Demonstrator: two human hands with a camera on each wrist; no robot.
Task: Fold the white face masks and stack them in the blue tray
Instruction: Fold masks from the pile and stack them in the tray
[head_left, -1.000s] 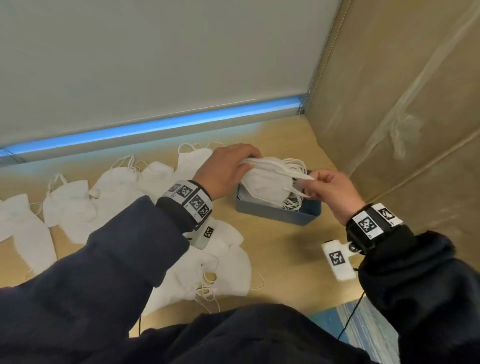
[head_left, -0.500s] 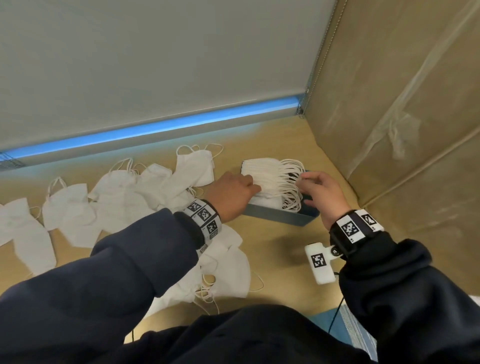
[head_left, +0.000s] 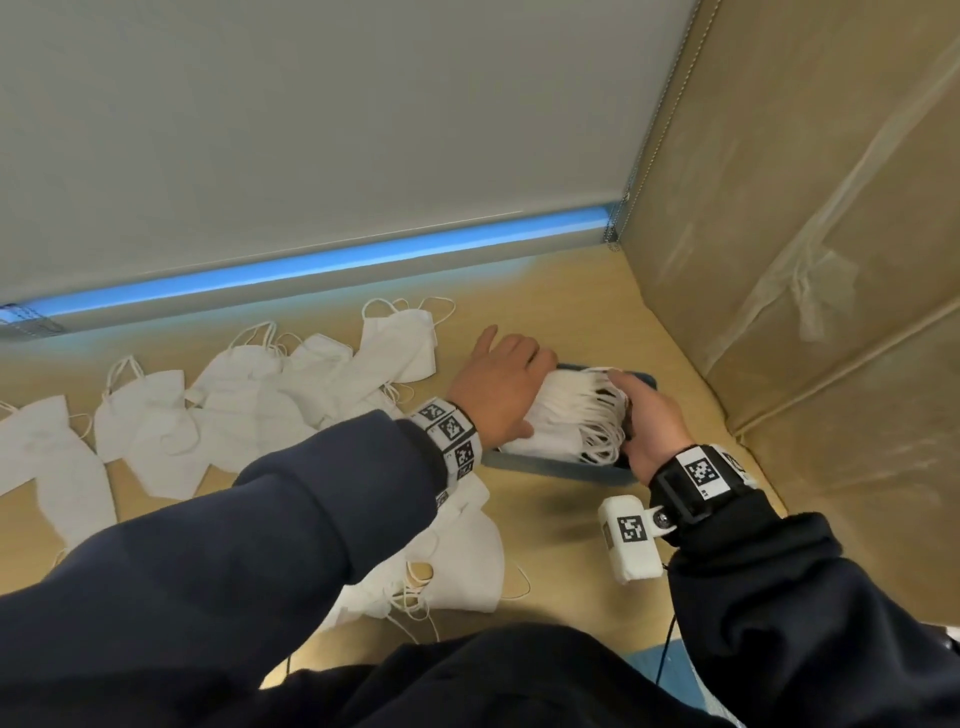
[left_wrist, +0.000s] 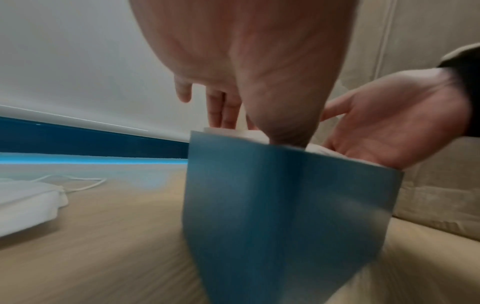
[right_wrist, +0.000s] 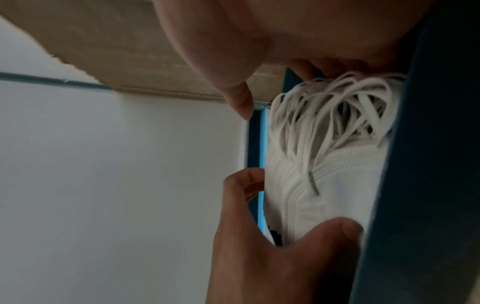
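A blue tray (head_left: 561, 470) (left_wrist: 285, 205) stands on the wooden table right of centre. It holds a stack of folded white masks (head_left: 556, 421) (right_wrist: 324, 195), set on edge with their ear loops (right_wrist: 324, 107) bunched at the right end. My left hand (head_left: 498, 384) lies over the stack's left end, thumb on the near side and straight fingers (left_wrist: 223, 115) on the far side. My right hand (head_left: 639, 410) (left_wrist: 389, 127) is open, fingers pressing the ear loops. Several unfolded masks (head_left: 234, 415) lie spread to the left.
More loose masks (head_left: 462, 561) are heaped under my left forearm near the table's front. A cardboard wall (head_left: 805, 260) closes the right side just beyond the tray. A grey blind with a blue strip (head_left: 337, 260) runs along the back.
A second ago both hands held a folded mask above the tray. It now sits in the stack, and both hands have dropped to the stack's two ends.
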